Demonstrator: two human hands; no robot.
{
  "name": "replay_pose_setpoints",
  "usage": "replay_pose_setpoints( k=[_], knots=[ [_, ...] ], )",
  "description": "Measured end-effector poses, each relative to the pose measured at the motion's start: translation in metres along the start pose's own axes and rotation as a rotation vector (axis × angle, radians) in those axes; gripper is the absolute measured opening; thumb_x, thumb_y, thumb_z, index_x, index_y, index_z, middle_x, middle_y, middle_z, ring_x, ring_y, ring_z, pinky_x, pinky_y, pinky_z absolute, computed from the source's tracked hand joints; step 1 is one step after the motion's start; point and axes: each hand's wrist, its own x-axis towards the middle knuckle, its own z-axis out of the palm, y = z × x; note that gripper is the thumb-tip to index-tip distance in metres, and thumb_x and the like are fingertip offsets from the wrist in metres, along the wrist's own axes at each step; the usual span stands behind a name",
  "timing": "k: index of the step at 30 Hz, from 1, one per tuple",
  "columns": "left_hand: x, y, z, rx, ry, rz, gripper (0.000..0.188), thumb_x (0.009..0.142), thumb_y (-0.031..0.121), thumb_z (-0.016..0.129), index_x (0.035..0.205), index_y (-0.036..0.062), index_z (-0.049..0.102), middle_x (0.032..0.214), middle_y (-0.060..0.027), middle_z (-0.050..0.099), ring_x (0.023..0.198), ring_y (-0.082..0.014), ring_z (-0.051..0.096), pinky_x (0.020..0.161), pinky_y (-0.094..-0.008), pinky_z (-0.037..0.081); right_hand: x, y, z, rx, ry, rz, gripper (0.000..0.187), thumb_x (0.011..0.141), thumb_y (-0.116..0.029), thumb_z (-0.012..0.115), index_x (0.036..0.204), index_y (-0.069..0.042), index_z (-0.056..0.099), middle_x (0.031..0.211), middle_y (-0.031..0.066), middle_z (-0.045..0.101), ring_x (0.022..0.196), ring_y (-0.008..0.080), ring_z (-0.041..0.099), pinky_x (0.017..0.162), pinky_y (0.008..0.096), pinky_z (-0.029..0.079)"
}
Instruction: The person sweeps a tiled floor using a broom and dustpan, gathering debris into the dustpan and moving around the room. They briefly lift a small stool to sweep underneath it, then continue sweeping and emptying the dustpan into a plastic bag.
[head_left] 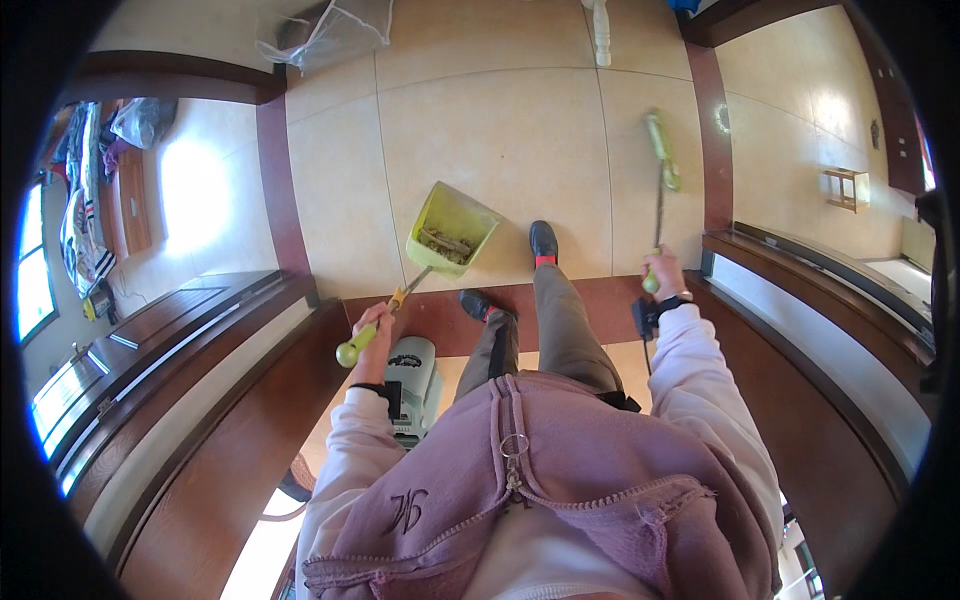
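Observation:
My left hand (374, 330) is closed round the green grip of a long-handled dustpan (478, 212). Its yellow-green pan is held out ahead of my feet, with brownish debris (446, 243) lying inside. Out to the right, my right hand (662, 272) grips the green end of a broom (661, 160) with a thin dark shaft. The broom's green head points away from me over the tiles, somewhat smeared. Whether pan or broom touches the floor I cannot tell.
I stride across a dark red threshold strip (400, 300) between brown wooden doors (210, 450). A grey-green appliance (414, 380) stands by my left leg. Ahead lie a clear plastic bag (345, 35) and a white post (600, 35); a small wooden stool (846, 189) is far right.

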Motion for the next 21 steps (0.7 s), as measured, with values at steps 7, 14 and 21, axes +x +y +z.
replay_pose_setpoints(
  k=[7,14,21],
  knots=[
    [0.041,-0.004,0.012,0.301,0.009,0.139,0.014,0.072,0.014,0.053,0.08,0.005,0.06,0.067,-0.011,0.058,0.059,-0.0165,0.056,0.057,-0.0274,0.045,-0.108,0.003,0.073,-0.329,-0.273,0.103,0.06,0.065,0.005,0.047,0.123,-0.002,0.03,0.054,0.0046,0.046,0.04,0.0123,0.046,0.036,0.0246,0.036],
    [0.069,-0.013,0.022,0.234,-0.051,0.085,0.01,0.072,0.017,0.054,0.077,0.0084,0.059,0.068,-0.0109,0.059,0.064,-0.0228,0.057,0.06,-0.0314,0.045,-0.166,-0.009,0.081,-0.365,-0.663,0.162,0.055,0.069,0.001,0.049,0.122,-0.003,0.032,0.055,0.0037,0.045,0.042,0.0103,0.046,0.038,0.0234,0.039],
    [0.079,-0.033,0.023,0.168,-0.09,0.055,0.016,0.071,0.014,0.05,0.081,0.004,0.059,0.064,-0.0045,0.056,0.059,-0.0113,0.05,0.056,-0.0246,0.042,-0.228,-0.015,0.028,-0.345,-0.56,0.123,0.053,0.069,-0.002,0.051,0.12,-0.004,0.036,0.061,0.0023,0.046,0.045,0.0076,0.045,0.036,0.02,0.037]
  ],
)
